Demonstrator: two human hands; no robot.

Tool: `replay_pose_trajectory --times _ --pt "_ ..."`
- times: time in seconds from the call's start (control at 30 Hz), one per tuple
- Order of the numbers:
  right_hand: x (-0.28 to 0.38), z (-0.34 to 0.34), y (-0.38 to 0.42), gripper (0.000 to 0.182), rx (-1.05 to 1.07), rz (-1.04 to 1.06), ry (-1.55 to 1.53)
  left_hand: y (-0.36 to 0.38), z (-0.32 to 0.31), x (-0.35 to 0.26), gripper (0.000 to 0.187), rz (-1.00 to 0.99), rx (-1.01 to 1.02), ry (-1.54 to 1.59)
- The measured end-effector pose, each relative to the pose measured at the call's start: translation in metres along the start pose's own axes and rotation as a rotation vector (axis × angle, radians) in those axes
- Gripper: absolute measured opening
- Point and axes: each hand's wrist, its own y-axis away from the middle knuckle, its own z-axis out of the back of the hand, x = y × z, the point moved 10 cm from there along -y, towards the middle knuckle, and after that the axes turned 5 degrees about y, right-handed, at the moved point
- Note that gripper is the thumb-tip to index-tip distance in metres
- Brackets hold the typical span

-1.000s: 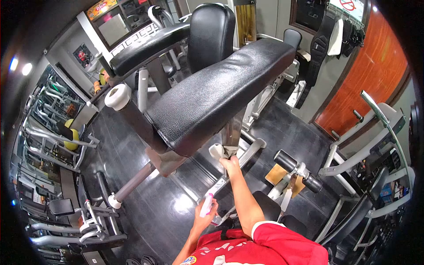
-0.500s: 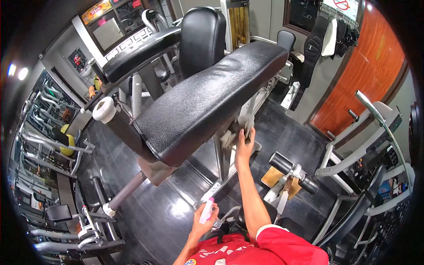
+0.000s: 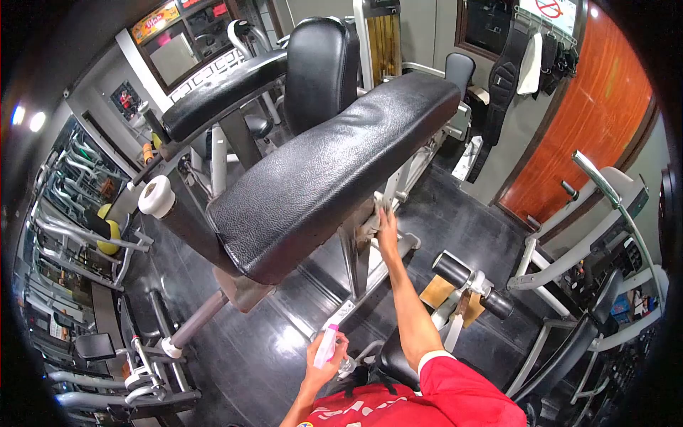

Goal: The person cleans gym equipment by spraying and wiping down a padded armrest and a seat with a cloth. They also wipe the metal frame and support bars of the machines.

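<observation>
My left hand (image 3: 315,366) is closed around a small white bottle with a pink top (image 3: 326,346), held low in front of the red shirt. My right hand (image 3: 387,229) reaches forward with its fingers on a greyish cloth (image 3: 373,222). That cloth is pressed against the metal frame beneath a long black padded bench (image 3: 334,167); part of it is hidden by the hand and the pad's edge. The bench pad slopes across the middle of the view, with a white-capped post (image 3: 157,197) at its near left end.
An upright black backrest (image 3: 321,75) and another black pad (image 3: 224,92) stand behind the bench. To the right are a roller-pad machine (image 3: 473,283) and a grey-framed machine (image 3: 583,260). Weight equipment (image 3: 135,377) stands at the lower left on the dark floor (image 3: 242,356).
My right hand and the cloth have shifted slightly left along the frame, and the cloth looks more bunched. The bottle stays in my left hand, tipped slightly differently. The view has shifted a little.
</observation>
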Motion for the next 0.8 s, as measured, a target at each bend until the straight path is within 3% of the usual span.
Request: replay_pose_trajectory --times 0.03,0.17,0.23,0.3,0.33,0.43,0.5,0.53,0.57,0.63,0.67,0.73,0.8 --pt "0.008 -0.007 -0.008 0.060 0.076 -0.036 -0.263 0.001 0.001 0.001 0.017 0.010 -0.014 -0.013" --pt "0.092 -0.005 -0.012 0.054 0.136 0.021 -0.685 0.002 -0.002 0.002 0.018 0.010 -0.005 -0.032" --pt "0.093 -0.010 -0.011 0.053 0.179 0.107 -0.715 0.002 -0.002 0.004 0.019 0.000 -0.013 -0.039" --pt "0.089 0.001 0.002 0.056 0.007 0.248 -0.386 0.001 -0.001 0.006 0.019 0.007 -0.011 -0.049" --pt "0.071 0.004 0.004 0.052 -0.069 0.254 -0.268 0.003 0.000 0.008 0.020 0.020 -0.011 -0.059" --pt "0.007 -0.003 0.020 0.058 0.012 0.043 -0.066 0.004 0.003 0.011 0.020 0.004 -0.023 -0.022" --pt "-0.084 -0.017 0.010 0.055 0.060 -0.049 -0.102 0.003 0.002 0.008 0.020 -0.001 -0.025 -0.031" --pt "-0.088 -0.022 0.011 0.053 0.063 0.077 -0.298 0.003 0.002 0.006 0.020 -0.004 -0.034 -0.048" --pt "-0.076 -0.021 0.012 0.053 0.063 0.081 -0.299 0.002 0.003 0.006 0.020 -0.009 -0.034 -0.048" --pt "-0.051 -0.001 0.020 0.051 -0.065 -0.127 -0.124 0.002 0.002 0.007 0.019 -0.014 -0.032 -0.021" --pt "-0.015 -0.006 0.016 0.053 0.078 -0.028 -0.320 0.003 0.001 0.006 0.019 -0.012 -0.033 -0.020" --pt "0.050 0.003 0.010 0.053 0.023 0.048 -0.468 0.003 -0.002 0.001 0.020 -0.036 -0.045 0.012" --pt "0.070 -0.002 0.003 0.050 -0.008 0.086 -0.574 0.004 -0.002 0.002 0.020 -0.020 -0.042 0.003"
